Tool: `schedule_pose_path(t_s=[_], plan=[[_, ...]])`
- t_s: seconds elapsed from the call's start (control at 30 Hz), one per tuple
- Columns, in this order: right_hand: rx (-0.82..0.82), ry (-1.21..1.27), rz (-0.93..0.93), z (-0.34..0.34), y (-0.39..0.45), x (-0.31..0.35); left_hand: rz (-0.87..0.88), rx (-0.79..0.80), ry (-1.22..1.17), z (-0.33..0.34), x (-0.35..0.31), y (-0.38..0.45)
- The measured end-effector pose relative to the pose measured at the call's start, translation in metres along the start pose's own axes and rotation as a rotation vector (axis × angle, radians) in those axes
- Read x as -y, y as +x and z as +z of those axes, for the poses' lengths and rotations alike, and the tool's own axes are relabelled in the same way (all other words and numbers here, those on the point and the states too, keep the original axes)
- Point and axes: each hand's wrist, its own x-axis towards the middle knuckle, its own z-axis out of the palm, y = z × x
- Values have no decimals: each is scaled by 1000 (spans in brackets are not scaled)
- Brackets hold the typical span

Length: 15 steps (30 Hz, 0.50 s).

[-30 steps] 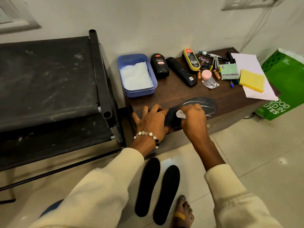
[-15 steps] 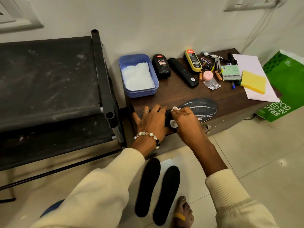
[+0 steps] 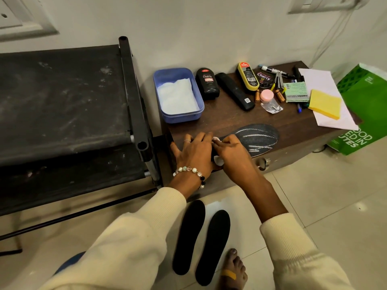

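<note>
Presses down with the left grip (image 3: 193,152), fingers straight and spread, on the heel end of one dark insole (image 3: 257,139) lying flat near the front edge of the desk (image 3: 230,120). Clutches a crumpled white wipe (image 3: 218,161) in the right grip (image 3: 230,155), fingers curled round it, against the insole's middle and touching the left grip's side. Past the right grip, on the insole's toe half, chalky white streaks.

Three insoles in all: the one under both grips, plus two black insoles (image 3: 189,237) side by side on the floor, below the grips and nearer the person, beside one bare foot (image 3: 232,268) with a yellow plaster.

Beyond the grips, toward the wall:
- one blue tub (image 3: 159,80) with white tissue inside
- one black Cherry polish bottle (image 3: 207,83)
- one black remote (image 3: 234,91)
- one yellow-edged Kiwi shine sponge (image 3: 248,78)
- one Cherry polish tin (image 3: 263,77)
- two batteries (image 3: 257,95) flanking one pink-lidded jar (image 3: 267,95)

Farther out from the right grip, one yellow sponge (image 3: 324,103) on white paper. Out from the left grip, off the desk, one black rack (image 3: 62,97).
</note>
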Motion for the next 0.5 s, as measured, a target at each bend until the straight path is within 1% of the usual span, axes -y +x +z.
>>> schedule_pose_path(t_s=[0.07,0.1,0.17,0.2,0.27,0.33,0.37,0.4,0.43,0.47,0.5], plan=[[-108,-73,84,-9,-2,-9,-11,15,1,0,-1,1],[-155,-88,182,-12,-2,-14,-15,20,1,-1,-1,2],[-204,-93,225,-12,-2,-22,-24,26,-3,-1,-1,2],[-193,-62,187,-10,1,-22,-27,25,-6,-1,-1,2],[-50,-16,47,-1,3,-17,-33,20,-23,-2,-1,1],[63,-76,-79,-1,4,-3,-41,21,-41,-4,-2,0],[54,-147,-153,-4,6,-1,-44,22,-43,-4,-2,0],[2,-148,-96,-9,6,-3,-45,21,-42,-4,-3,0],[-94,-124,-13,-12,4,-10,-47,20,-39,-4,-3,0],[-186,-88,148,-12,2,-21,-52,20,-37,-4,-3,0],[-190,-66,204,-12,0,-27,-57,22,-39,-4,-4,0]])
